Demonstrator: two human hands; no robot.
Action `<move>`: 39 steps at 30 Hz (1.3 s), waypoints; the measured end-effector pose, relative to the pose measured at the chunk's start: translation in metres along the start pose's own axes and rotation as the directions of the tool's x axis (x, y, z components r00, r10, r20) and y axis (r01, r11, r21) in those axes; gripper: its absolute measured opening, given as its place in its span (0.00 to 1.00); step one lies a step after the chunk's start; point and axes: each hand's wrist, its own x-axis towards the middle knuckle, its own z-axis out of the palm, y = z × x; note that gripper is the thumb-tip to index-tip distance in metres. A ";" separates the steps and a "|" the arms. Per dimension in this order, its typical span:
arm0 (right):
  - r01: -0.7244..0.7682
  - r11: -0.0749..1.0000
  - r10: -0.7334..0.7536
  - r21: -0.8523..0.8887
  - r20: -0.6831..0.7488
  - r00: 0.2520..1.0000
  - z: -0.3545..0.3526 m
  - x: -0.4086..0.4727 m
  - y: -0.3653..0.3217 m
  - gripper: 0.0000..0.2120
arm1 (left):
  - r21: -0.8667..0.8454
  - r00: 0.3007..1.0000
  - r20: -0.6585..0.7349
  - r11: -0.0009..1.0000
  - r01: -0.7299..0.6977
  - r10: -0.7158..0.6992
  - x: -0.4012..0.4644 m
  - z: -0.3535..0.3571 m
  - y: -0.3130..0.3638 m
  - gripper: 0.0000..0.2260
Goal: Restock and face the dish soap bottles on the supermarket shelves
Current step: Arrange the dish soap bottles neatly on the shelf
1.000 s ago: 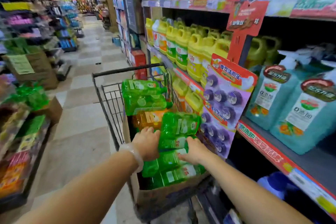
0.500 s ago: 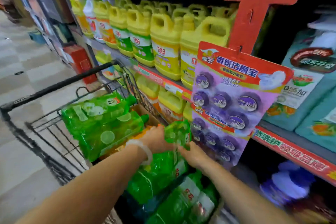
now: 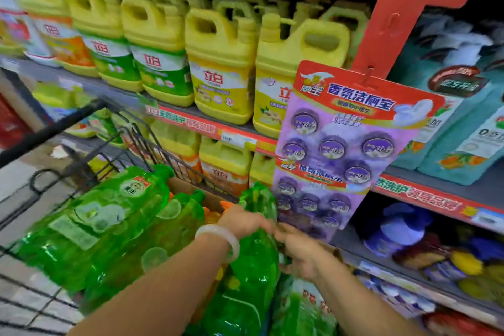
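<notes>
A green dish soap pack (image 3: 256, 259) wrapped in clear film stands upright above the cardboard box (image 3: 191, 188) in the shopping cart (image 3: 62, 128). My left hand (image 3: 242, 222), with a pale bangle at the wrist, grips the pack's upper left side. My right hand (image 3: 300, 248) holds its right side, fingers curled around the wrap. Two more green packs (image 3: 103, 226) lie on their sides in the cart to the left. Yellow dish soap jugs (image 3: 221, 63) fill the shelf above the cart, and a lower row (image 3: 223, 163) sits beneath.
A purple hanging card of toilet cleaner pucks (image 3: 338, 144) dangles from a red sign strip (image 3: 387, 24) just right of my hands. Teal refill pouches (image 3: 463, 117) stand on the shelf to the right. Blue and yellow goods (image 3: 403, 232) sit on the lower shelf.
The view has swung closer to the shelf and turned right. Both hands have lifted the green pack higher out of the box, toward the hanging purple card.
</notes>
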 end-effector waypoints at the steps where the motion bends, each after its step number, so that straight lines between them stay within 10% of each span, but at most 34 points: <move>1: 0.016 0.999 -0.016 0.028 -0.012 1.000 0.000 -0.003 0.000 0.04 | -0.071 1.000 -0.003 0.997 -0.008 0.008 -0.005 -0.001 -0.005 0.15; 10: 0.068 0.941 -0.145 0.332 0.214 0.966 -0.010 -0.067 0.014 0.10 | -0.351 0.987 0.110 0.934 -0.072 0.117 -0.064 -0.007 -0.047 0.45; 12: 0.133 0.929 -0.213 0.344 0.206 0.955 -0.015 -0.090 0.023 0.12 | -0.382 0.961 0.193 0.918 -0.112 0.197 -0.093 0.001 -0.050 0.32; 22: 0.503 0.824 -0.488 0.260 -0.124 0.864 -0.116 -0.232 0.123 0.40 | -0.036 0.790 0.464 0.900 -0.435 0.400 -0.226 0.128 -0.061 0.31; 31: 0.651 0.749 -0.535 0.124 -0.467 0.704 -0.256 -0.391 0.220 0.55 | -0.088 0.476 0.729 0.757 -0.648 0.492 -0.339 0.310 -0.061 0.24; 39: 0.724 0.688 -0.470 0.060 -0.724 0.506 -0.362 -0.484 0.290 0.47 | -0.120 0.280 0.864 0.711 -0.693 0.419 -0.379 0.463 -0.046 0.32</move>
